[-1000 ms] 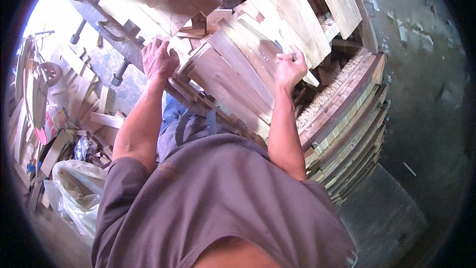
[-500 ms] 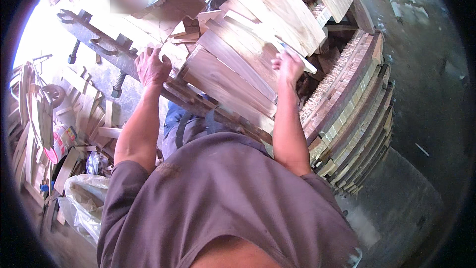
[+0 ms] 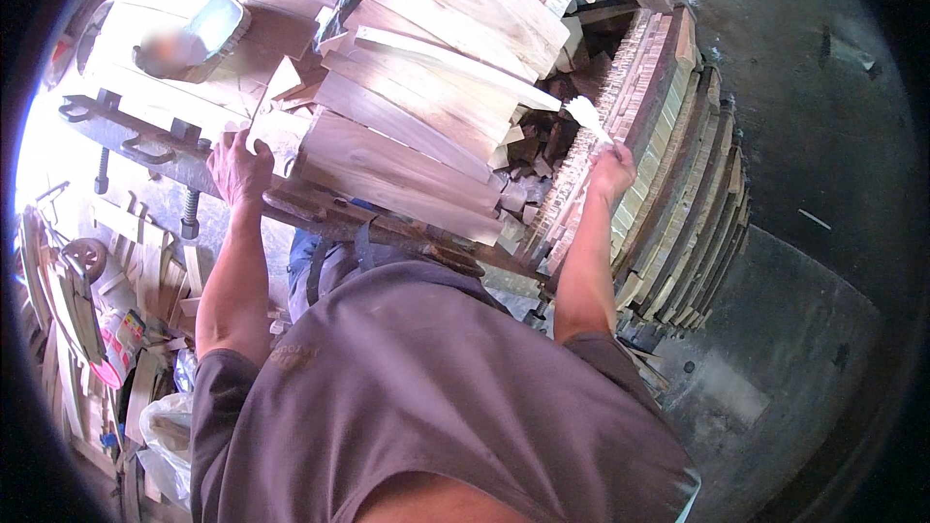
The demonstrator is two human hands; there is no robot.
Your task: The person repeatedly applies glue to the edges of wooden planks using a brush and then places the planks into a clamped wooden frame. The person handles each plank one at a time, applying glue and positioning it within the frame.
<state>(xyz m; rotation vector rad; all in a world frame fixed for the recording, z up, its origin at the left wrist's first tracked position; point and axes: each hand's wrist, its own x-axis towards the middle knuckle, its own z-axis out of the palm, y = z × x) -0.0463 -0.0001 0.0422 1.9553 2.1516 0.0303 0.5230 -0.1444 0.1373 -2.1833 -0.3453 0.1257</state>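
- Across the bottom centre of the frame, a dull purple-brown shirt (image 3: 436, 378), wide and close.
- Left of centre, the left hand (image 3: 240, 169): half open, fingers bent and thumb apart, laid at the edge of a dark metal bar (image 3: 121, 136); cannot tell of anything pinched beneath the fingers.
- Right of centre, the right hand (image 3: 612, 172): closed round the narrow end of a pale brush-like tool (image 3: 586, 116), flared end toward the upper left, just beside the tip of a narrow pale strip (image 3: 455, 68).
- Below the bar at left, stout threaded bolts (image 3: 190, 211), hanging downward.
- Through the middle, wooden boards (image 3: 387, 169), fanned side by side, with small blocks (image 3: 513, 196) at the right ends.
- Right of those, a layered wood stack (image 3: 668, 184), bent by the lens.
- Lower left, a clear plastic bag (image 3: 167, 436), near scattered offcuts (image 3: 141, 392).
- Upper left, a pale tub (image 3: 218, 19), partly blurred.
- Far right, dark floor (image 3: 823, 300).
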